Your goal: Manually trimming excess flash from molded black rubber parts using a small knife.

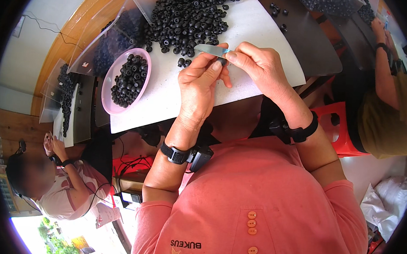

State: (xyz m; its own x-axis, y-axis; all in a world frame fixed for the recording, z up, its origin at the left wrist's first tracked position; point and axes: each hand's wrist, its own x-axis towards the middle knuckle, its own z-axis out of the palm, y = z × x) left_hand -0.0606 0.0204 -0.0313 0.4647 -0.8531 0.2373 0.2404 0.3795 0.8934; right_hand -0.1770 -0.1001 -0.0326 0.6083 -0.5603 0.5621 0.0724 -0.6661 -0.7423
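My left hand (198,86) pinches a small black piece (222,61) between thumb and fingers, most of it hidden by the fingertips. Closed around the bluish grip end of a thin knife (210,49), my right hand (261,68) meets the left one at the fingertips. The blade points left and lies across the left fingers. Just beyond both hands, a heap of black, round, knob-like pieces with holes (186,22) covers the far part of the white tabletop (263,42). To the left of my left hand stands a pink oval bowl (106,92) holding several similar pieces.
Clear plastic panels (100,34) stand along the table's left and far sides, with more black pieces behind them. Co-workers sit at other tables on the left (78,185) and right (388,113). A red stool (334,129) and a white sack (386,205) are at the right.
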